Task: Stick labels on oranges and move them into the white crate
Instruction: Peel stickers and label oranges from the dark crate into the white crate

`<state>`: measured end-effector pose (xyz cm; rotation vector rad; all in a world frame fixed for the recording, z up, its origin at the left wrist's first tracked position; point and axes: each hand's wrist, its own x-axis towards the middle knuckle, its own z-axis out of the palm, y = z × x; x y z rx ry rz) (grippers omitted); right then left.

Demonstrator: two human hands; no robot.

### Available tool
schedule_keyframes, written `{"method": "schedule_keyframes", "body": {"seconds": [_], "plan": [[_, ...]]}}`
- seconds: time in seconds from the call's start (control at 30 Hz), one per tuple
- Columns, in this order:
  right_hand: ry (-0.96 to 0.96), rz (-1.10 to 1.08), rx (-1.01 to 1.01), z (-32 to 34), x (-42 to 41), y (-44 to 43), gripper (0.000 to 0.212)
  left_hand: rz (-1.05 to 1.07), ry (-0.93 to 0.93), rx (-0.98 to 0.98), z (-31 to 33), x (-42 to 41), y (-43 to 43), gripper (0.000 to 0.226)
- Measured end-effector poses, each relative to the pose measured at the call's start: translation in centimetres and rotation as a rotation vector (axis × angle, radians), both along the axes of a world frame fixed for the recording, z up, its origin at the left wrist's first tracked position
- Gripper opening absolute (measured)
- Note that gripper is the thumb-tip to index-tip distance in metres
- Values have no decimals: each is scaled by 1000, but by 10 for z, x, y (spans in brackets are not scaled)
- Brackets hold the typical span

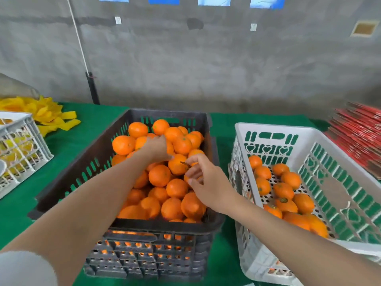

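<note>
On the near tabletop [18,203], a dark crate [154,254] brimmed with oranges [159,175]. To its right, a white crate [268,129] held about a dozen more. Over the dark crate's middle, the right hand [206,178] pinched a small label [184,163] at its fingertips, just beside the pile's top orange [176,168]. Farther in, the left hand [156,149] lay palm down on the fruit. Its fingers were hidden, so I cannot tell whether it grasped one. At the far left lay yellow strips [47,116].
</note>
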<state>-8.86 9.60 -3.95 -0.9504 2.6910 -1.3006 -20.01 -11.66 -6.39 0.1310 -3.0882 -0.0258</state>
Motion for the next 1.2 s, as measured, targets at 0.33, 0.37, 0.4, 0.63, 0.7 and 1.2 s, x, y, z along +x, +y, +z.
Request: {"method": "schedule_keyframes", "body": {"seconds": [0.33,0.37,0.4,0.63,0.7,1.2], "plan": [[10,-7,-72,1,2,1,34,-93,-196,-5,20,26,-6,73],[-3,-5,-83,2,3,2,34,-99,-241,-16,25,36,-4,73],[-18,-3,-91,4,4,4,34,-100,-276,-10,30,47,-3,73],[-226,15,-308,23,15,25,17,-72,-100,635,48,128,19,70],[-289,8,-363,29,24,36,12,-45,-43,958,50,151,37,68],[-152,106,-204,73,77,135,18,-297,-79,1772,70,230,178,80]]}}
